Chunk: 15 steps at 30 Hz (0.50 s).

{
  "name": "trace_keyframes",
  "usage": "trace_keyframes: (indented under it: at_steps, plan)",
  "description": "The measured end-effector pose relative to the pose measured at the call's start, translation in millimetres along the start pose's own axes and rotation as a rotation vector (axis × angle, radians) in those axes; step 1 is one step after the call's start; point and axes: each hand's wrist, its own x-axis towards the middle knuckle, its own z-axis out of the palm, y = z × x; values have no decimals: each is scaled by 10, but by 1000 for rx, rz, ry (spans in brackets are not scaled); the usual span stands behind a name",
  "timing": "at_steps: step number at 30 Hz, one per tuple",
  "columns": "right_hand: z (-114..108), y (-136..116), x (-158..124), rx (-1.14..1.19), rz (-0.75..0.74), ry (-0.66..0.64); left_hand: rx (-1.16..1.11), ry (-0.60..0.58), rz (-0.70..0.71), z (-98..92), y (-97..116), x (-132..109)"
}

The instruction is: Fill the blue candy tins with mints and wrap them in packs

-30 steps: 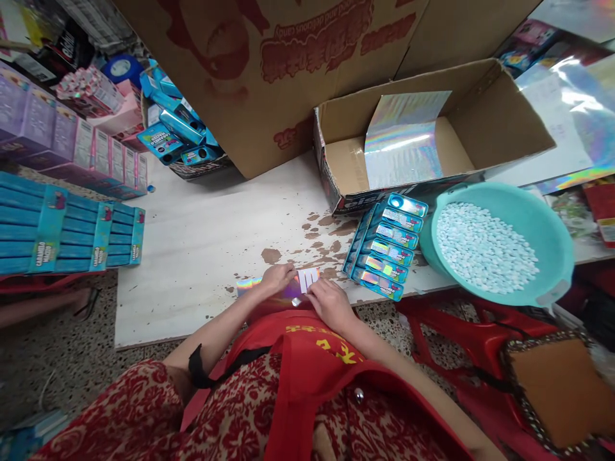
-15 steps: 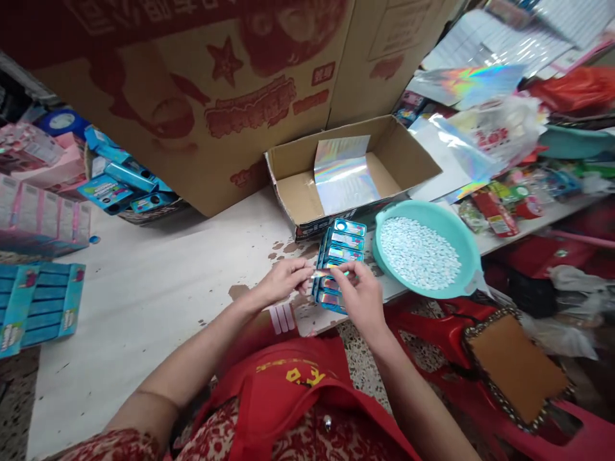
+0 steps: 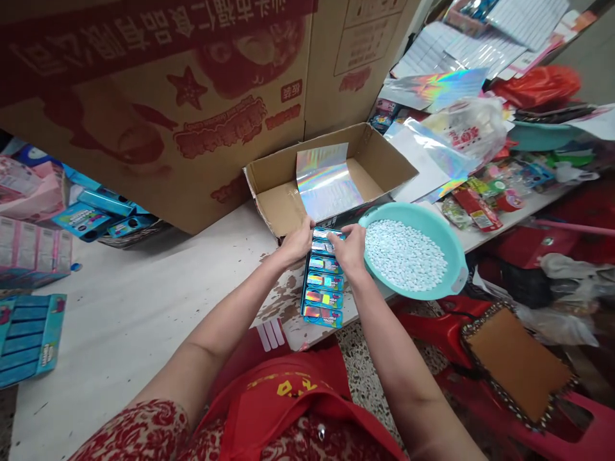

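Note:
A row of small blue boxes stands at the table's front edge, several with shiny rainbow strips across their tops. My left hand is closed at the far left corner of this row, its fingertips partly hidden. Across from it, my right hand presses its thumb onto the farthest box, with the fingers curled at the box's right end. Whether a strip lies under that thumb is hard to see. Just beyond is an open cardboard tray with a curved holographic sheet inside.
A turquoise basin of pale tablets stands right of the boxes. A large printed carton rises behind. Blue display boxes and pink packets sit at the left. A brown-padded stool is at the lower right.
Both hands have moved from the middle of the box row to its far end. The shiny strip held between them is no longer seen there. The view has shifted slightly right.

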Motion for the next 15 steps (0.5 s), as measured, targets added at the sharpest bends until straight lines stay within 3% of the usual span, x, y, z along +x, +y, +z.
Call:
trace_keyframes:
  at_steps: [3,5,9,12,15]
  plan:
    - [-42,71,10,169,167,-23,57,7,-88,31,17,-64]
    - [-64,108,1,279,188,-63,14,58,-101,68,28,-127]
    - [-10,158,-23,328,132,-192,-379,139,1,273,19,-251]
    - [16,199,-45,426,251,-378,-653,32,75,390,-32,-332]
    - [-51,278,-181,507,322,-385,-871,42,81,438,-95,-446]
